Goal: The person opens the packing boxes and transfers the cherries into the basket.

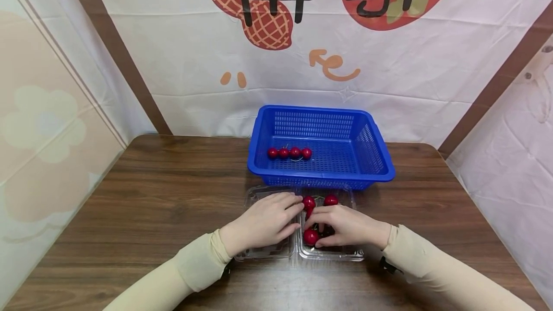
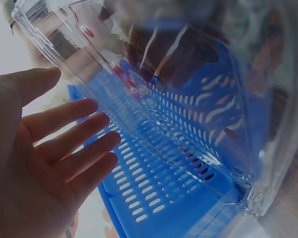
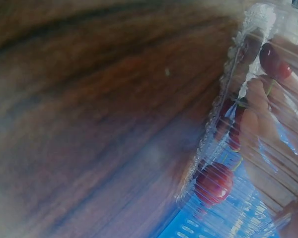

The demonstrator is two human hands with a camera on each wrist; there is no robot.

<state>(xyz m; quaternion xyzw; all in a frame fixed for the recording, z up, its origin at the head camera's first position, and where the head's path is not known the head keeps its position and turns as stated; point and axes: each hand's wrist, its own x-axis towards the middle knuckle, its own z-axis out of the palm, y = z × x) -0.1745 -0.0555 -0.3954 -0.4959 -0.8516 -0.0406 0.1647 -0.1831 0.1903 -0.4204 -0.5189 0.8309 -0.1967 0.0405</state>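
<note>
Right hand (image 1: 345, 227) fingers curl round glossy red cherries (image 1: 310, 236) in clear plastic clamshell tray (image 1: 341, 253); left hand (image 1: 265, 222) flat, fingers straight, pressing lid (image 1: 259, 253). Cherries light, slick, probably bruisable: pinch gently, perhaps by stems.

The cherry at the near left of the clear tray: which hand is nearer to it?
Right. The right hand curls around that cherry; the left hand rests flat on the open lid beside it.

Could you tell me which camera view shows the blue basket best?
The head view: the whole blue basket sits behind the clear container. The left wrist view shows only its slotted wall through plastic; the right wrist view, a blurred blue corner.
</note>
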